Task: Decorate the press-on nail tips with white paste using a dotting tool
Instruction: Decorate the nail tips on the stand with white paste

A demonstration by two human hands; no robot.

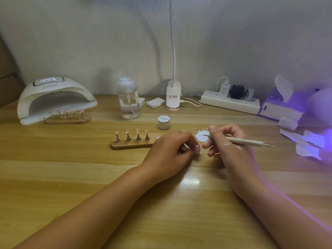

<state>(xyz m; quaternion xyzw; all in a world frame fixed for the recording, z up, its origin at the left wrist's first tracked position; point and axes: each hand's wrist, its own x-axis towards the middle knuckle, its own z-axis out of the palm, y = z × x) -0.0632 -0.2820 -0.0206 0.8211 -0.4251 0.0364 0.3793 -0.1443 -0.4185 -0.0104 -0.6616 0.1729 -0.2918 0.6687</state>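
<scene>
Nearest: both forearms rest on the wood table [71, 177], prob. to steady fine work. L hand [168, 150] has fingers curled, pinching a pink nail tip [197, 147] at the fingertips. The tip is turned toward the R hand so it can be reached, and faint white specks seem to show on it. How it's mounted is hidden by the fingers.

R hand [228, 141] grips the dotting tool [248, 141] pen-style, working end aimed L. That end sits at or over the white paste blob [201, 136] spread on the table just beyond, looks like reloading; contact unclear. Hands are close but not touching.

Behind L hand: wood holder [131, 146] w/ four pink tips [128, 131] upright on stands. Its R-end spot is bare, so the held tip likely came from there. Small jar [163, 122], lid on, reads "Painted"; smaller print illegible.

Farther back: a second holder [68, 120] w/ tips sits at the mouth of the nail curing lamp [53, 97], prob. for curing; lamp lettering too blurred to read. Also a clear pump bottle [129, 99], clip lamp base [172, 97] w/ unreadable red label, power strip [230, 103] w/ plugs, and tissue box [280, 105] in purple glow.
</scene>
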